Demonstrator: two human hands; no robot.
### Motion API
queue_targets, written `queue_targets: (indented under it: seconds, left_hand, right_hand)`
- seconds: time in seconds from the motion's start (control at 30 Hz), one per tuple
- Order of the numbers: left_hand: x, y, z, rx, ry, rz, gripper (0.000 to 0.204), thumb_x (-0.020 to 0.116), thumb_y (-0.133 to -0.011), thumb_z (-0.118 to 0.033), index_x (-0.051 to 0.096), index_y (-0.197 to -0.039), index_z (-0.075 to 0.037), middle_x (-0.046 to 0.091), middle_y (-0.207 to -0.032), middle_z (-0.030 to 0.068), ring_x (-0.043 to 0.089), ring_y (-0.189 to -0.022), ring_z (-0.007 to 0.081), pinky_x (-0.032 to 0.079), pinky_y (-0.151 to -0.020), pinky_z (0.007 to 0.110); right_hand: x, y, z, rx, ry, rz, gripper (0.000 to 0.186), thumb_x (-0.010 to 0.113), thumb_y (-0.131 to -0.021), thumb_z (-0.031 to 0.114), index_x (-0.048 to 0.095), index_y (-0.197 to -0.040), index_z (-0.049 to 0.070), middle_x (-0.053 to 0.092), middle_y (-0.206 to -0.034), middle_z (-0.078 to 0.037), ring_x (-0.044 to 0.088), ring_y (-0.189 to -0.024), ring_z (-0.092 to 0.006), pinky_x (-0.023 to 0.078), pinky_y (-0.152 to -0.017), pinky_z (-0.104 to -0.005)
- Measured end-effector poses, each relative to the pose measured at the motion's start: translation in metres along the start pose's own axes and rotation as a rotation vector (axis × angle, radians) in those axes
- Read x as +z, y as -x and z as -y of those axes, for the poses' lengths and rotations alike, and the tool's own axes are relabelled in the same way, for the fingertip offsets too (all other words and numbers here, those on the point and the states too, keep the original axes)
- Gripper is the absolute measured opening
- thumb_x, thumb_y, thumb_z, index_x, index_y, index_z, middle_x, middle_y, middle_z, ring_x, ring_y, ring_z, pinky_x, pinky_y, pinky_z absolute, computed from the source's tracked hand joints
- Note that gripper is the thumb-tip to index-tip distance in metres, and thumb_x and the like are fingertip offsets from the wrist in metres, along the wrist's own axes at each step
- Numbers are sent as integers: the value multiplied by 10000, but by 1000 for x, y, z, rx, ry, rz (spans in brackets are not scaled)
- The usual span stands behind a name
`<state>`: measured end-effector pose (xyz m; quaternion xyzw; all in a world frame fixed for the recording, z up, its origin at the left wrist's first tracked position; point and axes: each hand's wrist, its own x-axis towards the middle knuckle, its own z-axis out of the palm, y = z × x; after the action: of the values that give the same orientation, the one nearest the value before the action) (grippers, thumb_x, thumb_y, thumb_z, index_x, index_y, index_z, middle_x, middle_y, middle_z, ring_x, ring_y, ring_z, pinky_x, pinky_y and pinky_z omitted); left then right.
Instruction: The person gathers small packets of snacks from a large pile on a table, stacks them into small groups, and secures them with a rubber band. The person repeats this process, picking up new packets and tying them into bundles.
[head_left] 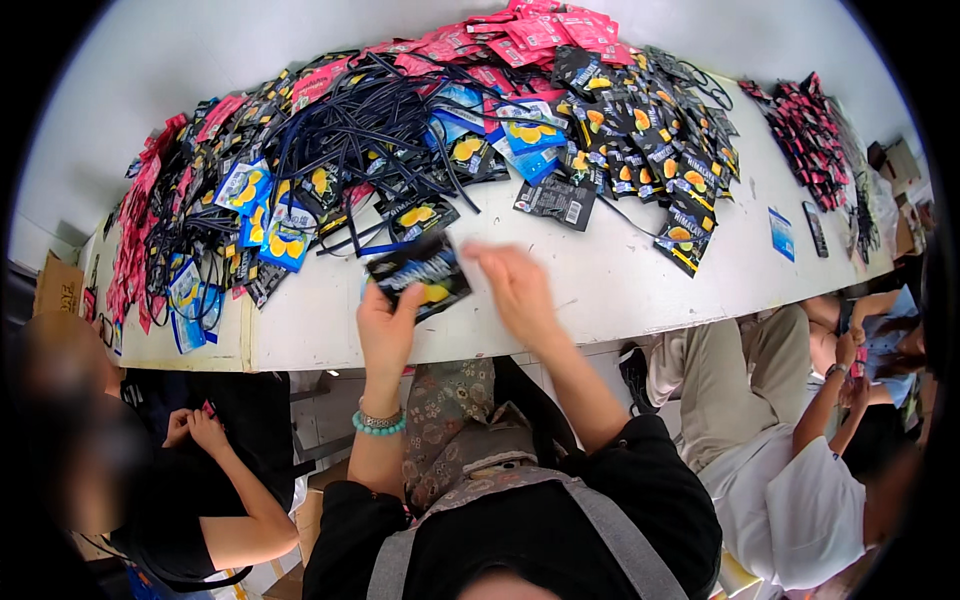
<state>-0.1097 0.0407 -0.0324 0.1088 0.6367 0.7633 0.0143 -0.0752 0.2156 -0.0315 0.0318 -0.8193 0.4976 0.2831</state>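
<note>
My left hand (388, 330) grips a black packet (420, 272) with yellow fruit printed on it, holding it tilted above the front part of the white table (600, 290). The thumb lies over the packet's lower edge. To the right of the packet is my right hand (515, 290), its fingertips close to the packet's upper right corner. Motion smears these fingers, so their closing and any contact cannot be made out. Just beyond lies a heap of dark straps (350, 125) among many packets. A black packet lying back side up (556, 201) is beyond my right hand.
Pink packets (535, 35) crown the heap, with blue packets (288, 235) along its near side. More black packets (685, 235) spread to the right. Scissors (708, 88) lie at the back. A phone (815, 229) rests far right. Other people sit on both sides.
</note>
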Motion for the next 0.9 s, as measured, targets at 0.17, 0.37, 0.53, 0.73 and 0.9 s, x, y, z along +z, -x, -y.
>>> queue_targets:
  seconds: [0.17,0.37,0.53,0.73,0.9]
  left_hand:
    - [-22,-17,11,-68,105,-19,280,544,-918,-53,490,-1181,23,611,-1080,76,583,-939,117,482,-834,260]
    - [-23,-13,16,-53,231,-4,433,435,-848,73,405,-1276,23,556,-1174,93,552,-1022,130,455,-892,272]
    - [-28,-10,22,-42,191,-2,470,437,-822,79,397,-1288,30,555,-1180,104,554,-1034,140,451,-901,276]
    - [-30,-12,21,-25,332,-101,466,414,-812,79,396,-1274,31,554,-1186,123,575,-1043,176,474,-907,303]
    - [-29,-11,18,-43,348,-110,436,412,-828,68,398,-1262,28,555,-1175,119,578,-1031,165,477,-908,307]
  right_hand:
    - [-67,-44,-82,-16,1088,76,385,695,-751,219,624,-1121,138,580,-1230,-121,560,-1020,-316,469,-854,-410]
    - [-66,-49,-59,-133,701,-391,180,622,-866,205,699,-938,60,664,-758,-96,599,-717,-255,482,-634,-367]
    - [-57,-36,-54,-104,323,-16,193,647,-856,219,715,-765,63,654,-714,-79,591,-685,-236,459,-624,-322]
    - [-66,-42,-56,146,8,-351,275,549,-938,210,707,-861,-1,682,-816,-84,596,-766,-159,453,-715,-276]
    - [-49,-43,-42,-196,494,-50,259,561,-933,237,692,-948,14,697,-903,-79,621,-826,-153,451,-793,-262]
